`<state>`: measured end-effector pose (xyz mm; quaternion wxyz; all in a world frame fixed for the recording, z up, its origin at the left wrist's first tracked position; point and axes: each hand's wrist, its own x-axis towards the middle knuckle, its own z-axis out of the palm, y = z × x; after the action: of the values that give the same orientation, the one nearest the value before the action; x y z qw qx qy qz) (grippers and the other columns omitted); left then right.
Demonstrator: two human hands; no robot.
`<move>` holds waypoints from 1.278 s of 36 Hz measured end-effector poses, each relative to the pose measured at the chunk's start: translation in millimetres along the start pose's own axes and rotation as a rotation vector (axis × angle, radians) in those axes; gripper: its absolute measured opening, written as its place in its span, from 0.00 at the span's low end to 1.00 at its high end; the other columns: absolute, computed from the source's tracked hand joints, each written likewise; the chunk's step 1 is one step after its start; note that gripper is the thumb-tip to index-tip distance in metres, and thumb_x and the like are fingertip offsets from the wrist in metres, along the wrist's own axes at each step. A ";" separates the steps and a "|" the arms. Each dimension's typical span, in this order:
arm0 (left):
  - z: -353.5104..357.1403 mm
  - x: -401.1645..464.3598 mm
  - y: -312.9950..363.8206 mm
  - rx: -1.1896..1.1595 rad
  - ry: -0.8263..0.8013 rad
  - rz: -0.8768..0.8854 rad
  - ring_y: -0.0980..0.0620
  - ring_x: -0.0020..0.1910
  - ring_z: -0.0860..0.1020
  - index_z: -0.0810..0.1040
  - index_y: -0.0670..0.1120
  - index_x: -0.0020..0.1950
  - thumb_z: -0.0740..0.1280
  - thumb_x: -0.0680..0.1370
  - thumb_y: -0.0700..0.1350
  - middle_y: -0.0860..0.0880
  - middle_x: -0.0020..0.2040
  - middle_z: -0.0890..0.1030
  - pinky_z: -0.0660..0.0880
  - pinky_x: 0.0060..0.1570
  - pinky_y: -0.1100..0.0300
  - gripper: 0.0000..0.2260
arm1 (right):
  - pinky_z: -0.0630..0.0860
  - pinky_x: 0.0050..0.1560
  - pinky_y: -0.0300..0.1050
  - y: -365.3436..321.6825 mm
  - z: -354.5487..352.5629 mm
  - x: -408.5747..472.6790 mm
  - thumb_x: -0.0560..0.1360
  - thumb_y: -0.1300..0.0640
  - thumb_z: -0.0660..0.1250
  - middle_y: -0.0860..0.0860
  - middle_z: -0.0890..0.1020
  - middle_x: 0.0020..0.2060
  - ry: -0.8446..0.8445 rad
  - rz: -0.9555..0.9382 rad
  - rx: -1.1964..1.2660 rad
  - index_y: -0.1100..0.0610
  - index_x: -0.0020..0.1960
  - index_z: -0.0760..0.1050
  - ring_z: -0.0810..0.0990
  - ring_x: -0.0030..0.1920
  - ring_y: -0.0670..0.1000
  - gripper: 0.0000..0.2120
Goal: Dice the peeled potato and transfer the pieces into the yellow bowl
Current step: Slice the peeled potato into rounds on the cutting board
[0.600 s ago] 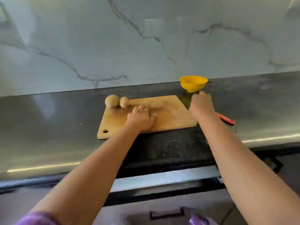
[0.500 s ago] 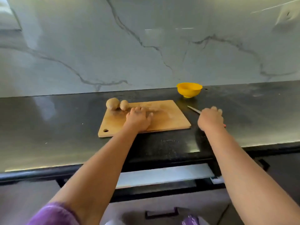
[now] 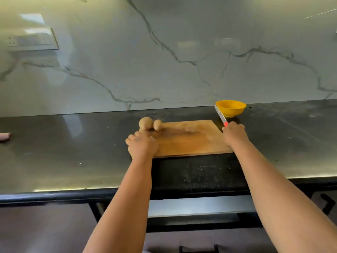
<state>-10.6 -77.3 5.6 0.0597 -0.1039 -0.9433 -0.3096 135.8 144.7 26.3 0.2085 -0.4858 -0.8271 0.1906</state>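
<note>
Two potatoes, a larger one point(image 3: 145, 123) and a smaller one point(image 3: 158, 124), lie at the far left corner of a wooden cutting board point(image 3: 187, 139). My left hand point(image 3: 141, 146) rests on the board's left end, just in front of the potatoes, fingers loosely curled and holding nothing. My right hand point(image 3: 234, 134) grips the red handle of a knife point(image 3: 221, 115) at the board's right edge; the blade points up and away toward the yellow bowl point(image 3: 230, 108). The bowl stands behind the board's right corner, near the wall.
The board lies on a dark glossy countertop point(image 3: 73, 152) backed by a marble wall. A pinkish object point(image 3: 4, 136) lies at the counter's far left edge. A wall socket plate point(image 3: 31, 40) sits upper left. Drawers are below the counter.
My right hand has picked the knife up off the counter and lifted it, blade toward the bowl. My left hand slid to the board's left end.
</note>
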 end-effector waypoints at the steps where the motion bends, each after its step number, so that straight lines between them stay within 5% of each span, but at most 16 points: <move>1: 0.8 1.5 -1.6 -0.005 -0.034 -0.016 0.41 0.69 0.64 0.63 0.38 0.71 0.58 0.83 0.52 0.40 0.69 0.68 0.67 0.64 0.49 0.23 | 0.72 0.54 0.54 -3.1 4.3 -1.3 0.82 0.52 0.59 0.63 0.70 0.62 0.004 -0.017 -0.018 0.63 0.66 0.67 0.73 0.59 0.62 0.18; 25: -12.5 -39.4 -14.6 0.008 -0.112 0.021 0.40 0.74 0.59 0.53 0.36 0.78 0.59 0.82 0.54 0.39 0.75 0.62 0.64 0.69 0.48 0.32 | 0.68 0.58 0.54 15.1 11.0 -42.4 0.82 0.53 0.58 0.60 0.68 0.61 0.009 0.013 -0.215 0.60 0.67 0.66 0.67 0.61 0.59 0.17; 35: -22.2 -44.2 -17.3 0.071 -0.188 0.058 0.41 0.73 0.61 0.56 0.38 0.77 0.60 0.81 0.59 0.41 0.74 0.64 0.63 0.68 0.50 0.33 | 0.67 0.61 0.54 3.8 0.9 -59.6 0.81 0.60 0.54 0.57 0.65 0.62 -0.006 -0.062 -0.417 0.60 0.69 0.67 0.64 0.62 0.58 0.17; 40: -30.4 -49.8 11.4 0.130 0.037 0.332 0.42 0.67 0.65 0.68 0.42 0.69 0.61 0.80 0.54 0.43 0.68 0.70 0.66 0.64 0.50 0.22 | 0.73 0.44 0.50 -19.3 4.6 -47.8 0.82 0.58 0.58 0.59 0.75 0.55 -0.040 -0.235 -0.142 0.62 0.63 0.72 0.76 0.51 0.58 0.13; 46: -17.5 -33.4 48.2 0.421 0.027 0.551 0.45 0.64 0.69 0.73 0.43 0.65 0.57 0.83 0.49 0.45 0.62 0.76 0.65 0.53 0.56 0.15 | 0.64 0.31 0.44 -20.6 17.7 -47.0 0.83 0.51 0.55 0.55 0.78 0.44 0.049 -0.358 0.007 0.58 0.54 0.70 0.74 0.39 0.53 0.11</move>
<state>33.9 -55.1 41.3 0.1739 -0.3360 -0.9221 -0.0816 132.2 91.8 14.5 0.2610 -0.3347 -0.8944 0.1414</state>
